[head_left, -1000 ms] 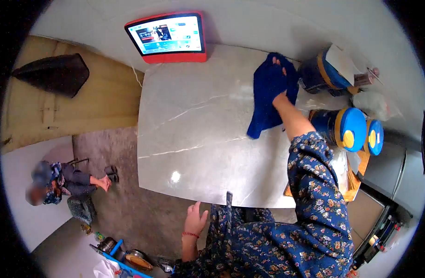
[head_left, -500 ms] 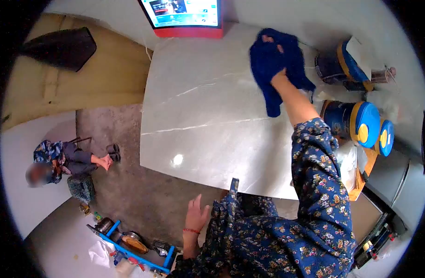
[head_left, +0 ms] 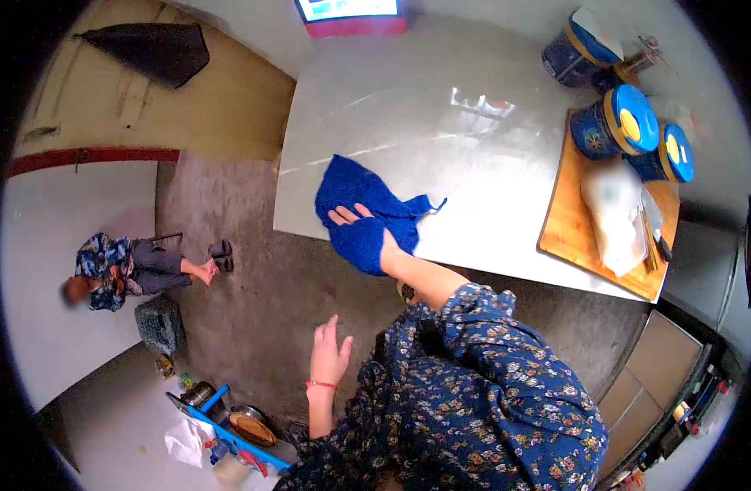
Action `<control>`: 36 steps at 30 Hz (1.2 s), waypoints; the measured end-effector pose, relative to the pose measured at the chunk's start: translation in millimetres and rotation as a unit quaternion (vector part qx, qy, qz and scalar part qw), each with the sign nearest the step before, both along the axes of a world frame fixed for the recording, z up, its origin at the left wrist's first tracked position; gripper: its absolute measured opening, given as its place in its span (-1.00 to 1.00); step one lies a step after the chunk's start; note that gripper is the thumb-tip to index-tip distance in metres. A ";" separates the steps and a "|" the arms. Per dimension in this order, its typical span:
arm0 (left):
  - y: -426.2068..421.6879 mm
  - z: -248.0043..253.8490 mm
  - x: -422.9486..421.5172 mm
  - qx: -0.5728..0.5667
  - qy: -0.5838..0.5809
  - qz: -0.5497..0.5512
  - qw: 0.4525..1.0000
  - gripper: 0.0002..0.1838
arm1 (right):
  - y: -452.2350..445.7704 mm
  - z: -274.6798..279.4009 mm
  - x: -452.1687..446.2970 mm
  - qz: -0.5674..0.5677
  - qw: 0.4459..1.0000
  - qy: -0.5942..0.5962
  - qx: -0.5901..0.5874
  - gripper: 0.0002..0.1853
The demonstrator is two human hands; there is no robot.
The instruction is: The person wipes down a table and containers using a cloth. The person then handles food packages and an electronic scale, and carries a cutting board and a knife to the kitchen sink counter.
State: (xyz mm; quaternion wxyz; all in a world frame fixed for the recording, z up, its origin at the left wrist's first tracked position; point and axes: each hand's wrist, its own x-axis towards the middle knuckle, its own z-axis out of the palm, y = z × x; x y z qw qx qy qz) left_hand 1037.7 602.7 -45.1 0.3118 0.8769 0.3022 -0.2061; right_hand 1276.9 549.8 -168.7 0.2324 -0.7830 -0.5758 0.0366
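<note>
A dark blue cloth (head_left: 357, 184) lies bunched on the light table (head_left: 441, 172), at its front left edge, with part of it hanging over. My right hand (head_left: 389, 249) grips this cloth; some fingertips show above a fold, while the palm is covered by fabric. My left hand (head_left: 330, 357) is held low in the air over the floor, away from the table. Its fingers are stretched out and hold nothing. A red bracelet circles that wrist.
On the table's right, a wooden board (head_left: 559, 229) carries blue tubs (head_left: 596, 131) and a white plastic bag (head_left: 613, 204). A red-framed screen (head_left: 355, 24) stands at the back. Someone sits (head_left: 138, 266) at the left. A blue-edged rack (head_left: 228, 430) with pans is at lower left.
My right hand has brought the blue cloth from the far right of the table to its front left edge. The camera view has shifted. My left hand stays open and low.
</note>
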 end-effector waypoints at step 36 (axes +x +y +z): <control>-36.2 -27.4 111.7 -0.072 0.026 0.095 0.993 -0.40 | -50.6 -38.4 379.1 -0.326 0.913 -0.137 -0.205 -0.34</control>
